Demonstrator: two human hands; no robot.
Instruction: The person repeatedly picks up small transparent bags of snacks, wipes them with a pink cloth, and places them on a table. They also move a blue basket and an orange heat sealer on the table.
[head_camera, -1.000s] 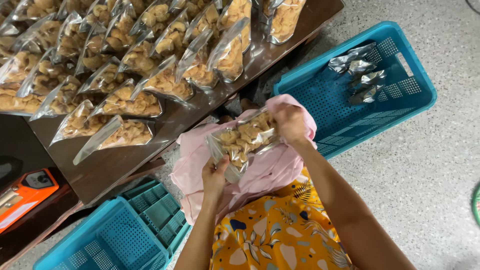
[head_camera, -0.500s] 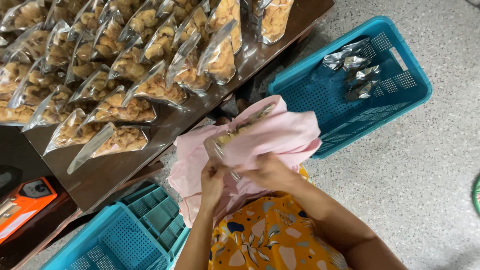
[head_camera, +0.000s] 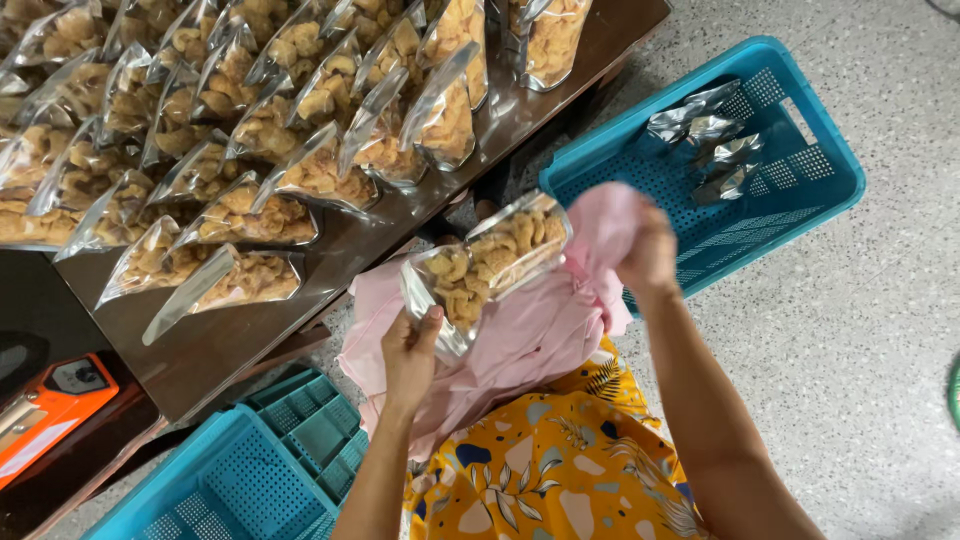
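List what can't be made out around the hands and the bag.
- Right hand, head view: motion-blurred against the pink cloth; its grip is unclear.
- Bag: its lower corner is hidden behind the left hand, and whether its top is sealed is unclear.
- Silver packets in the blue crate: too small to identify.
- Orange device: cut off by the left edge.

both forearms rise from the bottom of the frame toward its centre. the left hand (head_camera: 408, 352) sits just left of centre, fingers curled upward with the thumb pressed in a pinch, wrist straight above a bare forearm. the right hand (head_camera: 648, 258) is higher, right of centre, closed in a loose fist with its back facing up, slightly blurred.
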